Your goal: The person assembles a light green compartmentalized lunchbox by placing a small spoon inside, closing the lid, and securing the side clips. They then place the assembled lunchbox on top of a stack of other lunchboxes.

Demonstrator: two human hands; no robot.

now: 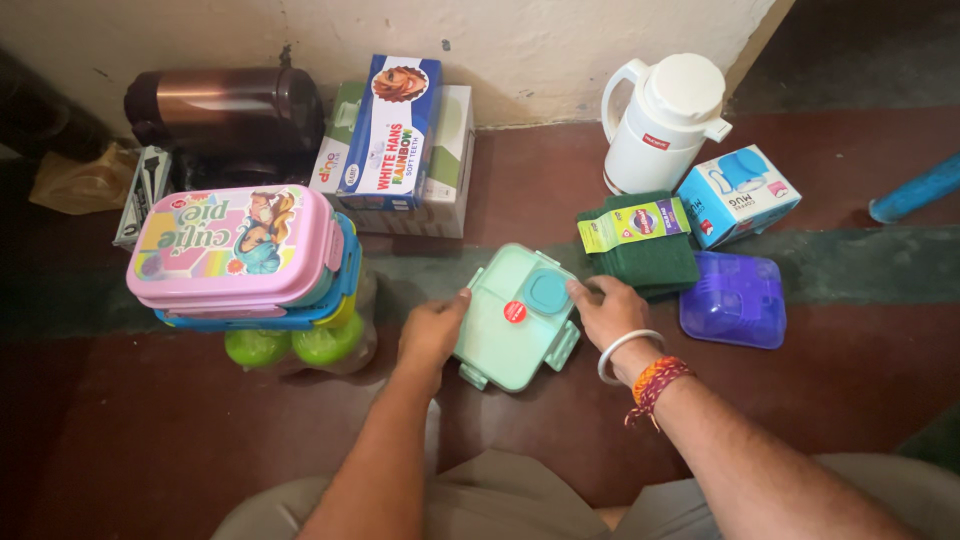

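1. Closest to us, our own knees and forearms are cut off by the bottom edge, so we only see arms from about the elbow up.
2. Our left hand (432, 330) sits against the left edge of the mint green lunch box (512, 320), fingers curled loosely onto its rim. Our right hand (610, 310), with a white bangle and red-orange thread at the wrist, grips the box's right edge near the round teal cap. Fingertips on both sides are partly tucked out of sight, so how firm the hold is, we can't say.
3. The lunch box lies flat on the dark red floor (150, 440), right in the middle between our hands, a small red round sticker on its lid.
4. To the left, a pink lunch box (235, 245) with a cartoon lid tops a stack; the blue and yellow-green pieces under it and two green balls (290, 345) are mostly hidden.
5. To the right, a translucent purple container (733, 298), then a folded green cloth (645, 255) with a yellow-green paper band.
6. Farther back, a light blue mug carton (738, 195), a white jug (665, 120), and a blue-and-white box (392, 130) leaning on a white-green carton (450, 160).
7. By the wall, a brown flask (230, 110) lies sideways; the stuff in the dark left corner is hard to make out.
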